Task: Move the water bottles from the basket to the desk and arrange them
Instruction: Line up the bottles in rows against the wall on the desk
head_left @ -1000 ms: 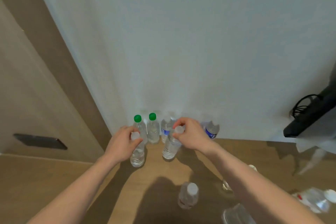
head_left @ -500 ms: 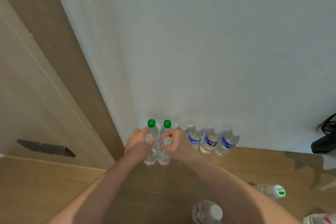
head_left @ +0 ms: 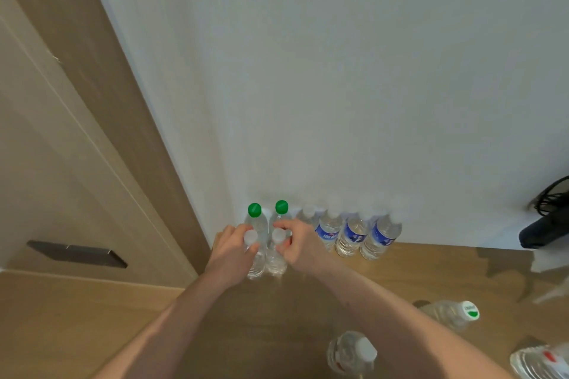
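The water bottles (head_left: pixel 352 237) are clear, glossy plastic with smooth caps and shiny blue film labels. The desk (head_left: pixel 415 274) shows matt wood grain. The wall (head_left: pixel 338 71) behind looks smooth and matt.

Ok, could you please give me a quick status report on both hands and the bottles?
Left hand and right hand each pinch a white-capped bottle by the neck. Both stand on desk, before green-capped pair. Nothing blocking.
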